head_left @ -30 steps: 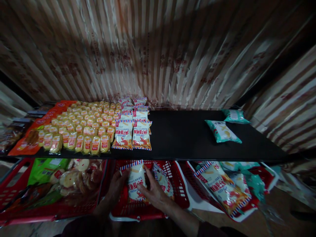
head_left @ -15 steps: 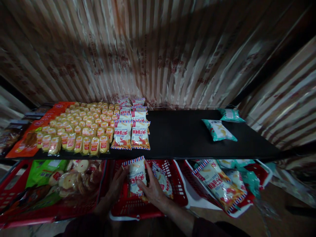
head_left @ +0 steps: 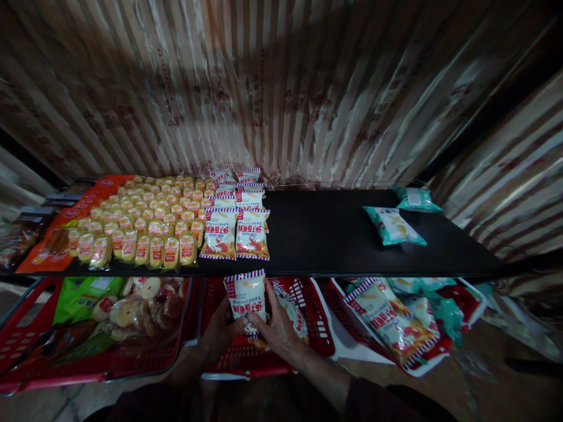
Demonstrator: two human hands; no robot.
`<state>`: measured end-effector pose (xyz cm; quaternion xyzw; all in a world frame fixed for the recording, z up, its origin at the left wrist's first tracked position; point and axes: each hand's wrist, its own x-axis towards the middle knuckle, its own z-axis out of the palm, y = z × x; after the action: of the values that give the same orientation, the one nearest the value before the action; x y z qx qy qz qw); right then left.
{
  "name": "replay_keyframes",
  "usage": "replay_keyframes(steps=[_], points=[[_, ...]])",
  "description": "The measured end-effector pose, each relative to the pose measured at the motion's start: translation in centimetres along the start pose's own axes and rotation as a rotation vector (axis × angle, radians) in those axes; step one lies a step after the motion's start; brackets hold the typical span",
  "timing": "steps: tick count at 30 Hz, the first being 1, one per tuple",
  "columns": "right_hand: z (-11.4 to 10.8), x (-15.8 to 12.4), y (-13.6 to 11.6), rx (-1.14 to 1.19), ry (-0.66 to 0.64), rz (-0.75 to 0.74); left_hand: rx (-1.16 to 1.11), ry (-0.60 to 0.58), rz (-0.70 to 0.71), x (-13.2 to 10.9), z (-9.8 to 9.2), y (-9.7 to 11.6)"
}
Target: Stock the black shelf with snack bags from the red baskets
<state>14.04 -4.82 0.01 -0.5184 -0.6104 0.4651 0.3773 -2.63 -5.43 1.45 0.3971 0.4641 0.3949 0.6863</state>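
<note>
Between my two hands is a white snack bag [head_left: 246,296] with striped ends and red lettering, held upright over a red basket just below the shelf's front edge. My left hand [head_left: 221,325] grips its left side, and my right hand [head_left: 278,328] grips its right side with the thumb across the front. More bags of the same kind lie in the middle red basket [head_left: 323,319] beneath. On the black shelf [head_left: 316,234] above, matching snack bags [head_left: 252,234] stand in two columns, one behind another.
Left of the columns are rows of small yellow wrapped cakes [head_left: 171,252] and an orange package [head_left: 55,246]. Two teal-and-white bags [head_left: 393,225] lie at the shelf's right. A left basket [head_left: 145,357] holds wrapped biscuits; a right basket [head_left: 422,370] holds mixed snack bags.
The held bag has risen slightly toward the shelf edge and turned more upright, facing me. Both hands have moved with it, and the view has shifted a little.
</note>
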Motion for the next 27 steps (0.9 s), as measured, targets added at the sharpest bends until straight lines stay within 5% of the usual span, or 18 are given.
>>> replay_keyframes(steps=[18, 27], points=[[-0.6, 0.0, -1.3, 0.017, 0.055, -0.098, 0.052, -0.036, 0.193, 0.3, 0.4, 0.3], [-1.1, 0.7, -2.2, 0.053, 0.109, -0.102, 0.071, 0.072, 0.289, 1.2, 1.2, 1.0]])
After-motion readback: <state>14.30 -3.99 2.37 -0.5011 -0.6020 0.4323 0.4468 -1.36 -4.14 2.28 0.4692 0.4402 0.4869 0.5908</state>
